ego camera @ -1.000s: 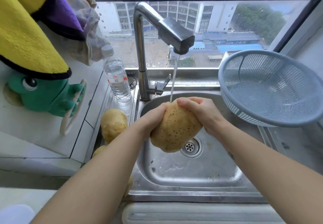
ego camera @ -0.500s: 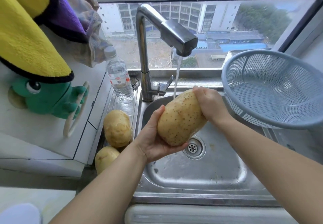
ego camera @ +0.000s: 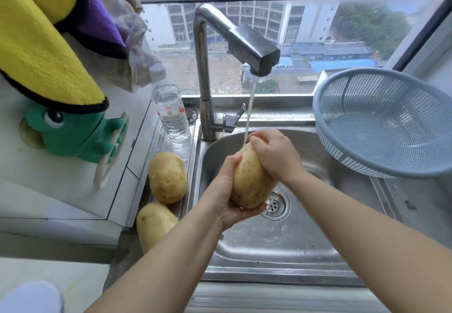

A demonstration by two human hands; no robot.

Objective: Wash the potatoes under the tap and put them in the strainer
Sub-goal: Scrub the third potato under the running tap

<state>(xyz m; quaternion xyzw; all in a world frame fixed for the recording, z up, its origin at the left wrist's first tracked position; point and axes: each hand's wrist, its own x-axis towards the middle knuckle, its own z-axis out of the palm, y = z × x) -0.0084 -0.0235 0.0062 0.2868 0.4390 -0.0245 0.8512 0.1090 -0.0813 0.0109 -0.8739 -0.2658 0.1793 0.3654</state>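
Observation:
A large speckled potato (ego camera: 249,180) stands nearly upright over the steel sink (ego camera: 281,246), its top under the running stream from the tap (ego camera: 256,53). My left hand (ego camera: 225,190) cups its lower end from the left and below. My right hand (ego camera: 274,153) grips its upper end from the right. Two more potatoes lie on the ledge left of the sink, one farther back (ego camera: 167,177) and one nearer (ego camera: 154,224). The pale blue strainer (ego camera: 381,122) sits tilted at the sink's right rim, with nothing in it.
A clear water bottle (ego camera: 171,114) stands left of the tap base. A green frog toy (ego camera: 71,131) sits on the white counter at the left, under hanging yellow and purple cloths (ego camera: 44,48). The drain (ego camera: 274,205) lies below the potato.
The potato has turned from lying slanted to nearly upright. My left hand slid under its lower end and my right hand moved over its top, under the water stream.

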